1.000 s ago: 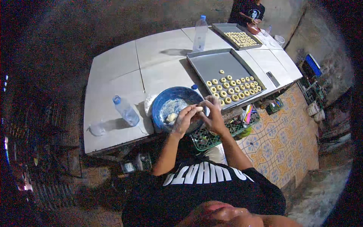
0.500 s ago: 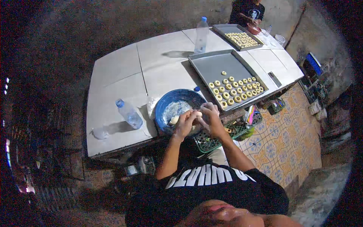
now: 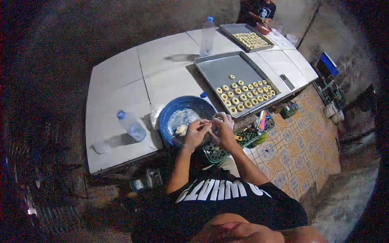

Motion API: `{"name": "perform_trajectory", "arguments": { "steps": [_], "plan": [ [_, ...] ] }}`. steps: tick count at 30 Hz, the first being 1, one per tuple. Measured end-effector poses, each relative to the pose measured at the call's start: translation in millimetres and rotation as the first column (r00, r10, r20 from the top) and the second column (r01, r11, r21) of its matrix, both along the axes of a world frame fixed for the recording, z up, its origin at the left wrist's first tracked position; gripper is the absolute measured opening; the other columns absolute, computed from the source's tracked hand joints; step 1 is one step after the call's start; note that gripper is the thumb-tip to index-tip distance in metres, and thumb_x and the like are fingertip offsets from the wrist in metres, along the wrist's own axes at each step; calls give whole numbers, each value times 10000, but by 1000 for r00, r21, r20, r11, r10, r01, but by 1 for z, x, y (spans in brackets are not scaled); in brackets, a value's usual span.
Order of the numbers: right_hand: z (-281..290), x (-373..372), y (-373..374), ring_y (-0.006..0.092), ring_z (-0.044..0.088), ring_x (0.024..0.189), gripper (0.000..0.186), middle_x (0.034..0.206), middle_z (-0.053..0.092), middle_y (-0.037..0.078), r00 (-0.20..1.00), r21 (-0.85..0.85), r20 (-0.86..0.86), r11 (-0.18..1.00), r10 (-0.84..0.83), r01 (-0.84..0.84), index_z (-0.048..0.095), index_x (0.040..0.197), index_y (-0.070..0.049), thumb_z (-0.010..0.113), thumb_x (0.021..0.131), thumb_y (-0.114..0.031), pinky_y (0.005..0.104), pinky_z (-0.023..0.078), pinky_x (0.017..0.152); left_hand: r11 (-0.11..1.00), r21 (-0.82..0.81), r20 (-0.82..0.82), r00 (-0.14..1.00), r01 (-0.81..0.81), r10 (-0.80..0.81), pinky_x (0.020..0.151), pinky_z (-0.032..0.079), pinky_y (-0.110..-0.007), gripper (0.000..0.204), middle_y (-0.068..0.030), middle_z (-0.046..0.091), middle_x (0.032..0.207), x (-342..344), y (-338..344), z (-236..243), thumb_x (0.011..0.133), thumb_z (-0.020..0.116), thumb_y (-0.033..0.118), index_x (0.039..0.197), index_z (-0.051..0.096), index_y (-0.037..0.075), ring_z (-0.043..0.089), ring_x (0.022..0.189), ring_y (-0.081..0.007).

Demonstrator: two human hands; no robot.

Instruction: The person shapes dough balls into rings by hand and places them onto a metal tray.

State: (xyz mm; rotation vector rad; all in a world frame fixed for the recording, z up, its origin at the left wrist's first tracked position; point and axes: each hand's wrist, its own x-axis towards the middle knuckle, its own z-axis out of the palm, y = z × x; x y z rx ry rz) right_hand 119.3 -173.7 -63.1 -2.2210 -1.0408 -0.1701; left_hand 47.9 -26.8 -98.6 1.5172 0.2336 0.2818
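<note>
My left hand (image 3: 195, 135) and my right hand (image 3: 222, 128), both dusted white, meet over the near right rim of a blue basin (image 3: 165, 115). Their fingertips close together on a small piece of dough, now mostly hidden between them. White flour (image 3: 182, 117) coats the inside of the basin. A pale lump of dough (image 3: 181, 130) lies in it, left of my left hand. Just beyond my right hand, a large metal tray (image 3: 219, 67) bears rows of small dough rings (image 3: 248, 104) on its near half.
A clear bottle (image 3: 133, 126) and a small clear cup (image 3: 101, 147) stand left on the white table (image 3: 117, 85). Another bottle (image 3: 208, 38) stands beyond the basin. A second filled tray (image 3: 233, 29) and a co-worker (image 3: 259, 12) are far right. A green crate (image 3: 214, 153) sits below the edge.
The whole view has shifted slightly, moving the table and trays leftward. My hands stay together over the basin's rim; the dough piece between the fingers shows less than before.
</note>
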Motion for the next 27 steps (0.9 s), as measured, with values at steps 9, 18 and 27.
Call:
{"name": "perform_trajectory", "arguments": {
  "steps": [9, 18, 27],
  "plan": [
    [0, 12, -32, 374, 488, 1151, 318, 1214, 524, 192, 995, 217, -62, 972, -76, 88, 683, 1004, -33, 769, 737, -184, 468, 393, 985, 895, -367, 130, 966, 255, -223, 907, 493, -273, 301, -44, 705, 1044, 21, -18, 3, 1026, 513, 225, 1129, 683, -1, 654, 948, -124],
    [3, 1, -32, 389, 443, 1174, 340, 1248, 502, 141, 942, -60, 176, 952, -284, 299, 648, 1033, -132, 781, 725, -185, 533, 366, 936, 971, -212, -15, 993, 109, -115, 846, 515, -269, 238, -41, 710, 979, 24, -28, 0, 990, 612, 198, 1089, 683, -6, 651, 904, -105],
    [14, -3, -18, 378, 479, 1149, 279, 1242, 537, 131, 999, 34, -44, 999, 21, -20, 683, 1048, -140, 714, 790, -243, 504, 396, 952, 958, -281, 124, 992, 65, -31, 734, 483, -235, 265, 2, 676, 842, 10, -17, -22, 1013, 571, 295, 1041, 677, 53, 612, 764, -85]
  ]
}}
